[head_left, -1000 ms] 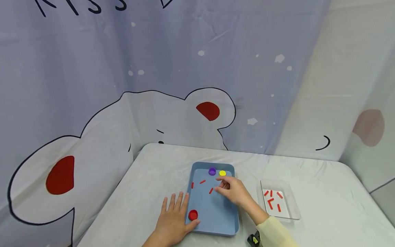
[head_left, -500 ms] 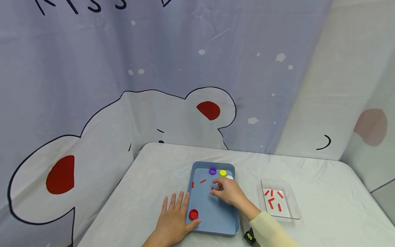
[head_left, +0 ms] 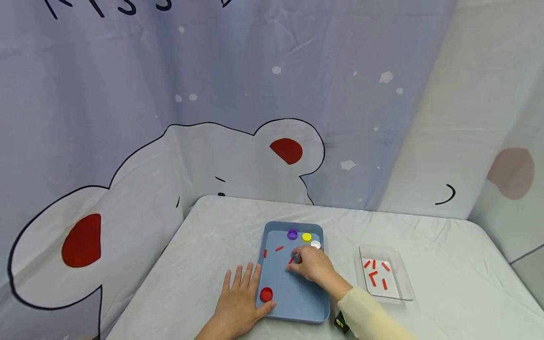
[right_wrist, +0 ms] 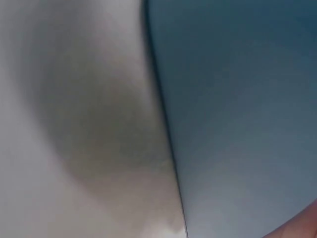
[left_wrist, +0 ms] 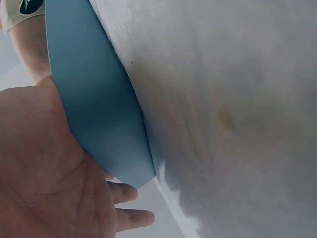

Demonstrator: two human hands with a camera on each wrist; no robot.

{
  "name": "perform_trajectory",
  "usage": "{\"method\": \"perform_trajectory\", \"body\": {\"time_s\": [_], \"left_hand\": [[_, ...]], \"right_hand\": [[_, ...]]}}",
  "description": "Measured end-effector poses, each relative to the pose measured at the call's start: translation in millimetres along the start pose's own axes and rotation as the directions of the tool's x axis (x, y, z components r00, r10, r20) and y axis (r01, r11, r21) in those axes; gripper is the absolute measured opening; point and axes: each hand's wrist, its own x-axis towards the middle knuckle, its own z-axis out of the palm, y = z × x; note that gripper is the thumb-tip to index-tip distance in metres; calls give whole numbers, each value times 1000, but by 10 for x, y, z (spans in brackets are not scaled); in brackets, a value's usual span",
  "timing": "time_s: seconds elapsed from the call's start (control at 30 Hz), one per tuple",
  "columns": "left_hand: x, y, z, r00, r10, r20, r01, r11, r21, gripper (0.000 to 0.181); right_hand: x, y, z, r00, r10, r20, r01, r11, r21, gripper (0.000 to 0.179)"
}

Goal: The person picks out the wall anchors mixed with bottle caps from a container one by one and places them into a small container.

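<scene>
My left hand (head_left: 239, 302) lies flat with fingers spread at the near left corner of a blue tray (head_left: 293, 302); its thumb reaches over the rim beside a red round cap (head_left: 266, 294). In the left wrist view, that palm (left_wrist: 44, 168) is against the tray's side (left_wrist: 99, 94). Over the tray's middle, my right hand (head_left: 313, 265) has thumb and index finger bent and apart, at either end of a small red stick (head_left: 291, 260). Two more red sticks lie to its left, one (head_left: 279, 248) flat on the tray floor and one (head_left: 265, 253) by the left wall.
Purple (head_left: 292, 234), yellow (head_left: 307, 237) and white (head_left: 315, 244) round caps sit at the tray's far end. A clear plastic box (head_left: 401, 274) with several red sticks (head_left: 373, 278) stands to the right on the white cloth (head_left: 450, 278). A printed curtain (head_left: 229, 85) hangs behind.
My right hand has moved left and slightly nearer, bringing its thumb and index finger around the red stick. The white cap has come into view behind it. My left hand stays put.
</scene>
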Motion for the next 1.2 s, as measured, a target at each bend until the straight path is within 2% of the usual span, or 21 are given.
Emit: {"method": "perform_trajectory", "body": {"time_s": [0.23,0.47,1.2], "left_hand": [[-9,-2,-29,1000,0,-10,0,1000,-9,98],[-4,-10,2,1000,-4,10,4,1000,-4,98],[-28,3,-30,1000,1,-17,-1,1000,-4,97]], "right_hand": [[38,-20,35,1000,-2,-14,2,999,-33,35],[47,-21,73,999,-11,-36,8,998,-69,30],[31,-31,99,996,-27,-90,25,999,-28,27]]}}
